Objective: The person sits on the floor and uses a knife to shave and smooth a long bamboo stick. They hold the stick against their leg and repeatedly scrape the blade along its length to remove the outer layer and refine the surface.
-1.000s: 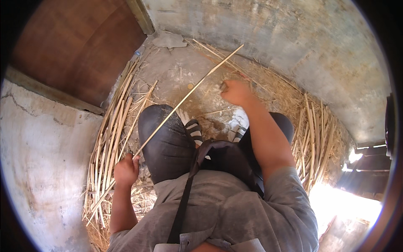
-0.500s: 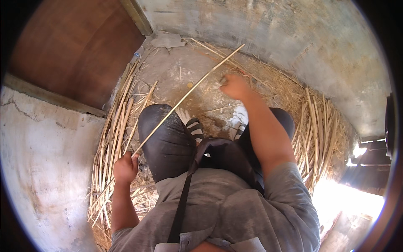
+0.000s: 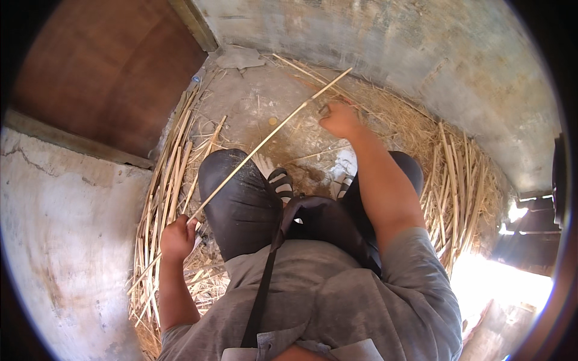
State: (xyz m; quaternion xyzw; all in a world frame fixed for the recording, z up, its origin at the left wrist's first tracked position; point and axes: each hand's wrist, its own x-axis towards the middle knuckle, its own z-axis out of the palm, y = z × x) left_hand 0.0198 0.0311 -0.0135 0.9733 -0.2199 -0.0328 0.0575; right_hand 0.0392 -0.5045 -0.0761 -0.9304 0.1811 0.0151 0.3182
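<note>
A long, thin, pale yellow cane stick (image 3: pixel 249 158) runs slantwise from the lower left to the far right, across my left knee. My left hand (image 3: pixel 179 237) is closed around its near end. A node shows on the stick toward its far end. My right hand (image 3: pixel 341 120) is closed beside the far part of the stick, a little to the right and apart from it. A small dark edge shows at its fingers, too small to name.
Split cane strips (image 3: pixel 162 174) lie piled along the left wall, and more strips (image 3: pixel 453 186) lie on the right. Fine shavings (image 3: pixel 397 117) cover the floor by the curved wall. A brown panel (image 3: pixel 108 72) stands at the far left. Bright light enters at the lower right.
The stick's far end has dipped slightly toward me. My right hand has shifted a little and shows less blur. My left hand keeps its hold, almost in place.
</note>
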